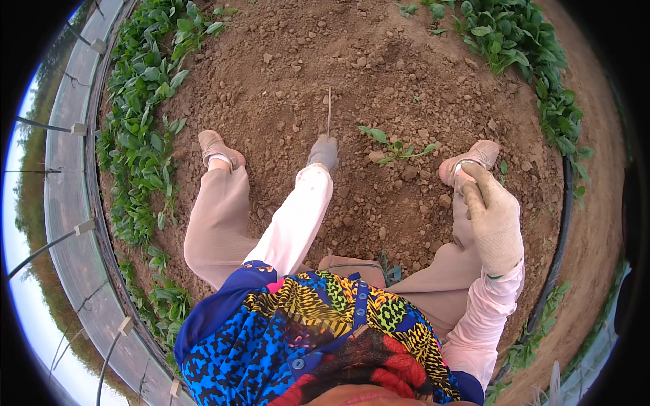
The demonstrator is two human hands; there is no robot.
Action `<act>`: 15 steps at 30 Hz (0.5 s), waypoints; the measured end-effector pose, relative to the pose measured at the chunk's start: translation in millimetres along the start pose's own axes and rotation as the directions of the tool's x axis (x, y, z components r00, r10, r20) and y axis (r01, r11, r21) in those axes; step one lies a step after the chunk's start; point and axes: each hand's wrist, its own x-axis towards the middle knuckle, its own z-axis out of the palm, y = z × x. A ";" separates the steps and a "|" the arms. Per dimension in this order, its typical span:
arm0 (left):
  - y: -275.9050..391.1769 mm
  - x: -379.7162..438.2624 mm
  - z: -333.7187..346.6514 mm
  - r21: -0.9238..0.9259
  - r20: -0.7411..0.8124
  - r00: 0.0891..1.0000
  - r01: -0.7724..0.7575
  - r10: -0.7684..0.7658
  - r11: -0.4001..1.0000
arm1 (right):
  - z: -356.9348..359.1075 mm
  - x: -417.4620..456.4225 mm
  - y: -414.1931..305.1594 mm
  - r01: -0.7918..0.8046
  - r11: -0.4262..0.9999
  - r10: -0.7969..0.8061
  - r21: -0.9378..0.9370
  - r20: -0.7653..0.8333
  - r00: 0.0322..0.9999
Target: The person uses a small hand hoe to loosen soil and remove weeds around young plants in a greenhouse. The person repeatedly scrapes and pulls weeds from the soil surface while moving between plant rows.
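Note:
My left hand (324,151), in a grey glove, reaches down to the bare soil between my feet. A thin, straight stick-like tool (329,109) juts forward from its fingers; its exact kind cannot be told. On the right, my right hand (491,218), in a soiled pale knit glove, hangs in front of my right shin, its fingers pointing down and partly curled. Its palm side is hidden, so whether it holds anything is unclear. A small leafy green plant (398,147) lies or grows on the soil between my two hands.
Rows of leafy greens (142,122) run along the left, with more greens (513,38) at upper right. A black hose (558,248) curves past my right side. Clear plastic sheeting (71,203) with rods borders the left bed. My shoes rest on cloddy soil (315,56).

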 end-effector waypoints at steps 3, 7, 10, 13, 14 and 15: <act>-47.7 -38.2 15.0 0.115 -0.014 0.999 -0.041 0.043 0.992 | -1.6 -3.0 -3.8 -0.057 0.998 0.056 0.037 0.009 0.998; -100.4 -111.3 33.7 0.188 -0.042 0.992 -0.109 0.118 0.976 | -0.6 -9.0 -5.5 -0.055 0.995 0.055 0.080 0.007 0.998; -118.3 -158.1 47.2 0.271 0.000 0.999 -0.032 0.033 0.962 | 3.5 -11.6 -6.7 -0.053 0.995 0.053 0.083 0.007 0.999; -130.2 -190.0 47.3 0.297 0.070 0.998 -0.018 -0.003 0.955 | 9.2 -13.5 -12.6 0.033 0.999 -0.032 0.039 -0.021 0.999; -135.3 -196.8 42.9 0.266 0.132 0.990 0.002 -0.038 0.964 | 12.4 -14.1 -15.6 0.038 0.997 -0.037 0.073 -0.017 0.999; -142.4 -204.2 37.2 0.215 0.179 0.982 0.025 -0.065 0.976 | 14.1 -15.4 -18.7 0.107 0.991 -0.106 0.081 -0.012 0.994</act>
